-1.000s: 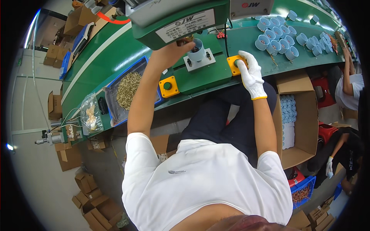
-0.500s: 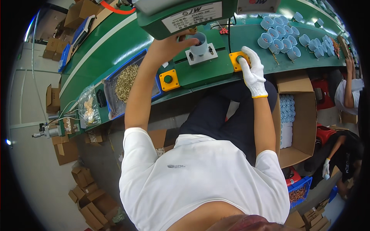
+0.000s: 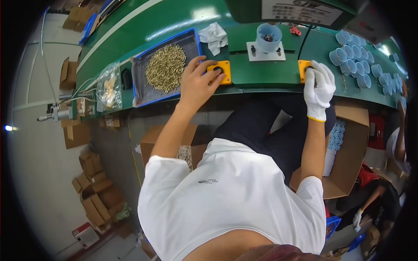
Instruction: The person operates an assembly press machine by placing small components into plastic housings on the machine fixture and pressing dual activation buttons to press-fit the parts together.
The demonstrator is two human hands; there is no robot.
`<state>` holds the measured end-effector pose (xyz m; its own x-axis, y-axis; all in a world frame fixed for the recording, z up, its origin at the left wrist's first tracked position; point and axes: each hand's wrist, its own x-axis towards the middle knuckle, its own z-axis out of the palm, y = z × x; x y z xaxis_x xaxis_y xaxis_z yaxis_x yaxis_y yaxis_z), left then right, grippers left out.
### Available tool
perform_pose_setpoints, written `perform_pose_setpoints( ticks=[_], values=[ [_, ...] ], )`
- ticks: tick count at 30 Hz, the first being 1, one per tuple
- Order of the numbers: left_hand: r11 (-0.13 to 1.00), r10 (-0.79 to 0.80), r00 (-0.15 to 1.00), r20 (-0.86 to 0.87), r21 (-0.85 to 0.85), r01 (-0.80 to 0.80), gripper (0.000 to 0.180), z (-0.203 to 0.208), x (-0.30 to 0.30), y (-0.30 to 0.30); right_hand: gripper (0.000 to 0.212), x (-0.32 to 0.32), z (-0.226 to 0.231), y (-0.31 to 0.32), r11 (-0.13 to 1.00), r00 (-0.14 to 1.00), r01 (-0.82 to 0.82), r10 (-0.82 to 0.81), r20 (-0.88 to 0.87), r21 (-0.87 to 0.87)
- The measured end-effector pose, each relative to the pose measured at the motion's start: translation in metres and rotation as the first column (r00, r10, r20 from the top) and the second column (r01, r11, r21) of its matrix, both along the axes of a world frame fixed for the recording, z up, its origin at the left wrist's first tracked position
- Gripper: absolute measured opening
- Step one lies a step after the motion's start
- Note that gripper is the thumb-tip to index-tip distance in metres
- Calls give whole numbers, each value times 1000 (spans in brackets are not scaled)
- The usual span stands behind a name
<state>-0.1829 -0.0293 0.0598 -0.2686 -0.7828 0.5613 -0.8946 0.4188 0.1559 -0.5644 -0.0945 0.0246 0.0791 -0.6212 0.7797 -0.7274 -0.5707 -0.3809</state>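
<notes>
My bare left hand [image 3: 196,85] rests at the left yellow button box [image 3: 226,75], its fingers apart and reaching over the dark button. On the right yellow button box [image 3: 301,75], the bent fingers of my white-gloved right hand [image 3: 319,89] lie over the button and partly hide it. Neither hand holds anything. Between the two boxes, a light blue cup [image 3: 263,42] stands upright on a white plate [image 3: 263,57] fixed to the green base. Small dark parts show inside the cup. Behind and above it is the green machine head [image 3: 248,11].
A blue-rimmed tray [image 3: 135,82] holds a heap of small brass-coloured parts [image 3: 166,67]. Near it lie a white cloth [image 3: 214,37] and a clear bag [image 3: 109,87]. Several blue cups [image 3: 348,52] stand at right. A carton [image 3: 352,161] sits below the bench; co-workers are beyond.
My left hand has left the cup under the machine head and come back to the left button box. The right hand stays at its button. The whole view has shifted.
</notes>
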Motion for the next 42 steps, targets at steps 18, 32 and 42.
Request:
perform_pose_setpoints(
  ticks=[18, 32, 42],
  values=[
    [911, 182, 978, 103, 356, -207, 13, -22, 96, -17, 24, 1, -32, 9, 953, 909, -168, 51, 415, 252],
    [877, 115, 961, 252, 429, -218, 19, -19, 100, -29, 24, -2, -27, 12, 950, 923, -161, 49, 382, 269],
    [874, -78, 925, 372, 472, -117, 23, -7, 100, -49, 23, 0, -28, 11, 946, 924, -190, 82, 373, 263]
  ],
)
